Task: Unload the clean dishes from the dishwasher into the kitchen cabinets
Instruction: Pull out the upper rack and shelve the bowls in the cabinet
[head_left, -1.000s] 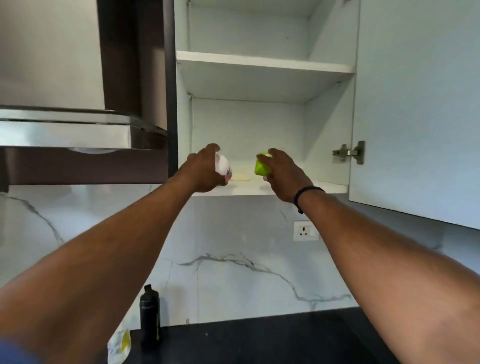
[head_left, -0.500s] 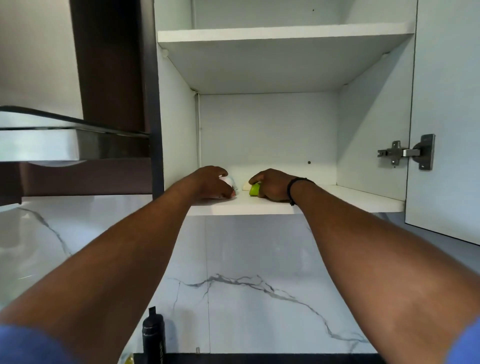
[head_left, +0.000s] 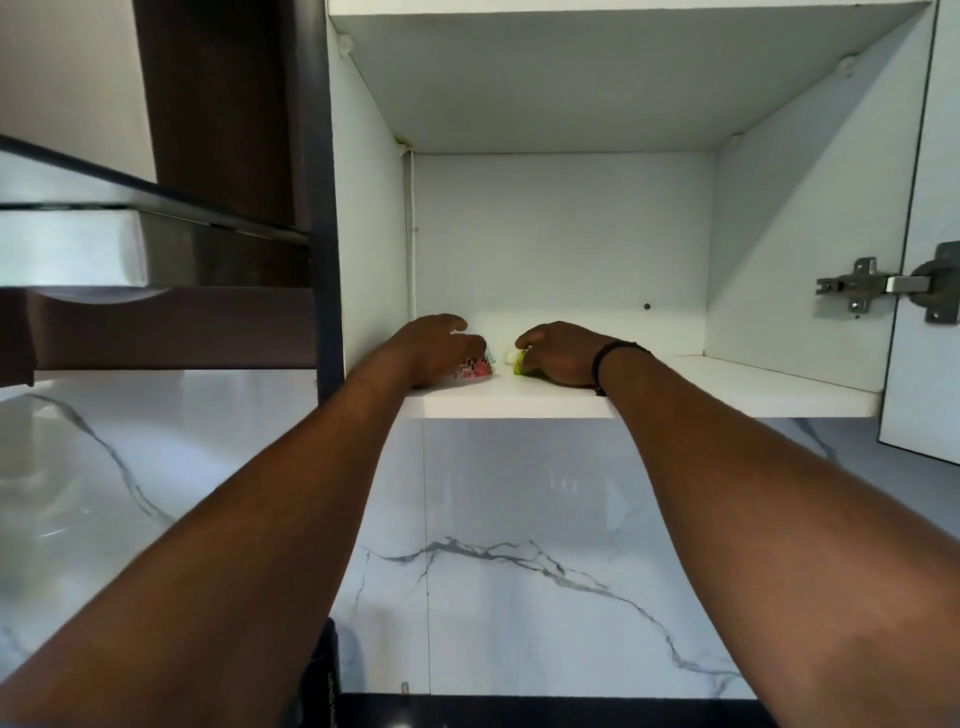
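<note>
Both my arms reach up into an open white wall cabinet. My left hand (head_left: 434, 348) grips a small white cup with a red floral pattern (head_left: 475, 368), which sits on the lower shelf (head_left: 727, 395). My right hand (head_left: 558, 352) holds a small green cup (head_left: 519, 366) set on the same shelf just to the right. The two cups stand close together near the shelf's left side. Fingers cover most of each cup.
The cabinet door (head_left: 930, 332) hangs open at the right with a metal hinge (head_left: 857, 286). A range hood (head_left: 130, 249) juts out at the left. Marble backsplash (head_left: 493, 561) lies below the shelf, and a black bottle (head_left: 319, 670) stands on the dark counter.
Both hands moved forward and down, bringing the two cups from the shelf's front edge onto the shelf. The view tilted upward and closer to the cabinet.
</note>
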